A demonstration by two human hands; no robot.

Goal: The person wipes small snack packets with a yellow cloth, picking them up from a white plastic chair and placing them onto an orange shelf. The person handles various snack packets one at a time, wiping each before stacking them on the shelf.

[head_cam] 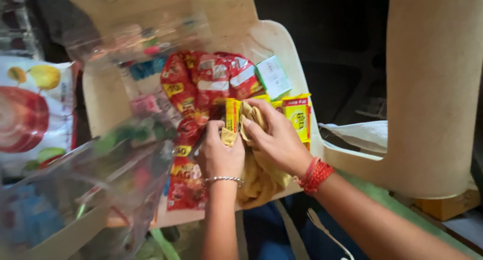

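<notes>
A cream plastic chair seat (105,96) holds a spread of snack packets. My left hand (220,153), with a silver bracelet at the wrist, and my right hand (274,136), with red thread bands, both grip a strip of yellow sachets (259,182) that hangs over the seat's front edge. More yellow packets (298,116) lie just beyond my right hand. A strip of red packets (193,91) runs down the seat to the left of my hands, with another red packet (185,187) near the front edge.
A small white and green box (273,76) lies at the back right of the seat. Clear plastic bags with coloured items sit at back (136,38) and front left (90,184). A large printed sack (30,114) is at far left. A tan pillar (432,89) rises on the right.
</notes>
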